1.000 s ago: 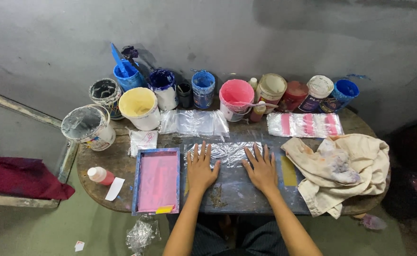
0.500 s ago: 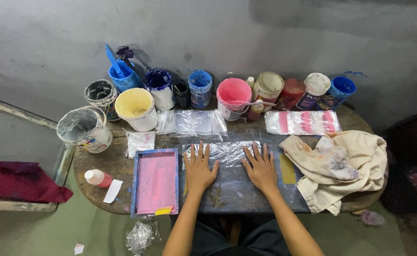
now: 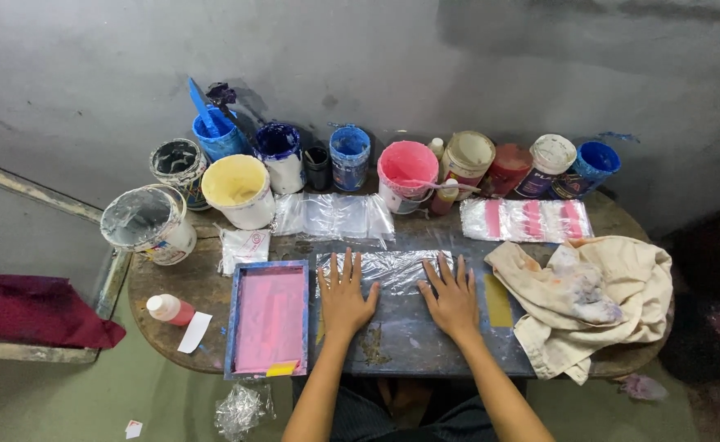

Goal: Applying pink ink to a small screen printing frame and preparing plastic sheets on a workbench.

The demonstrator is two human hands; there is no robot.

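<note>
Neither grip holds anything: the left hand (image 3: 345, 296) and right hand (image 3: 451, 296) lie flat, fingers spread, pressing a clear plastic bag (image 3: 392, 268) onto the worktop (image 3: 425, 344), pink-screened frame (image 3: 268, 317) untouched beside them.

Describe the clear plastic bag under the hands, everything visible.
The clear, glossy, crinkled plastic bag lies flat on the dark grey work board at the middle of the round table, long side running left to right. It looks thin and empty; glare hides any print. The left hand presses its left end with fingers spread, the right hand its right end, both palms down. A stack of similar clear bags lies just behind it, apart.
</note>
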